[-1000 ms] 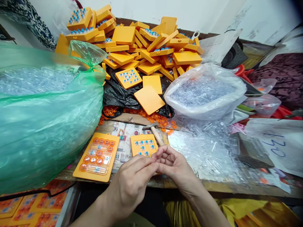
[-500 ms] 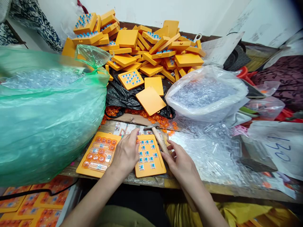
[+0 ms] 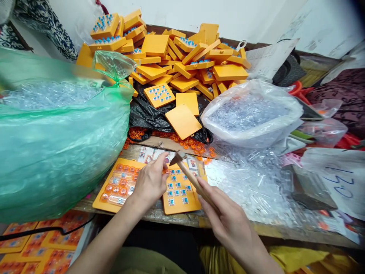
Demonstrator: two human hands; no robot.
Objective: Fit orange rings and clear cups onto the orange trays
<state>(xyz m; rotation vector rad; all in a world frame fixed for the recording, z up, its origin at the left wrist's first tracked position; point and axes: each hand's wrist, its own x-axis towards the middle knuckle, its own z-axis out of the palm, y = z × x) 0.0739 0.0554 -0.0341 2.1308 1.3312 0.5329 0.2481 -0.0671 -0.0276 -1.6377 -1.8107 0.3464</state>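
Observation:
My right hand (image 3: 228, 213) is wrapped round the wooden handle of a hammer (image 3: 196, 182). The hammer's metal head hangs over the top edge of a yellow plate (image 3: 168, 207) fitted with blue switches in clear housings. At that plate's upper left corner, my left hand (image 3: 151, 178) pinches a small orange cap (image 3: 165, 171), mostly hidden by the fingers. Left of this hand lies a second yellow plate (image 3: 99, 201), covered with orange caps and clear long keycaps; the hand hides its right part.
A green bag (image 3: 57, 152) of clear parts bulges at left. Yellow plates (image 3: 155, 45) are piled at the back. A white bag (image 3: 251, 110) and loose clear plastic pieces (image 3: 251, 186) lie at right. Orange rings (image 3: 194, 145) are scattered behind the plates. Finished-looking orange panels (image 3: 42, 243) sit lower left.
My right hand has closed round the hammer and lifted it off the table, swinging its head leftward over the plate. My left hand stays at the plate's corner.

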